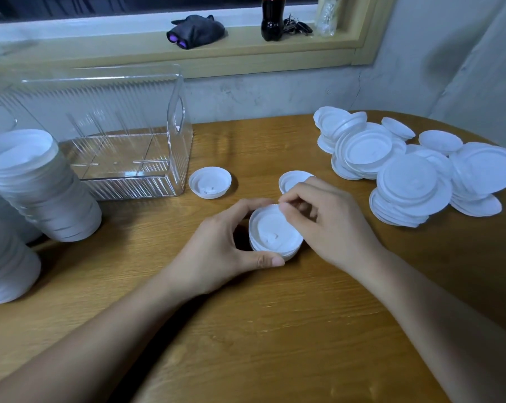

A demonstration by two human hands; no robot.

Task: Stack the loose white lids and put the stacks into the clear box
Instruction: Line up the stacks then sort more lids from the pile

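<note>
Near centre, the left hand (222, 251) curls round a short lid stack (272, 235), count unclear. The right hand (327, 225) pinches its far rim, half hiding a loose lid (290, 179) behind. The clear box (124, 170) stands far left, and the tall stacks (42, 187) beside it are cropped.

A short stack of white lids (275, 232) is held between the left hand (219, 251) and right hand (330, 225), loose lids (406, 167) heaped to their right, the clear box (115, 135) upright beyond the left

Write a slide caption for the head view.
On the table, left hand and right hand hold a small lid stack; clear box at left, loose lids at right.
</note>
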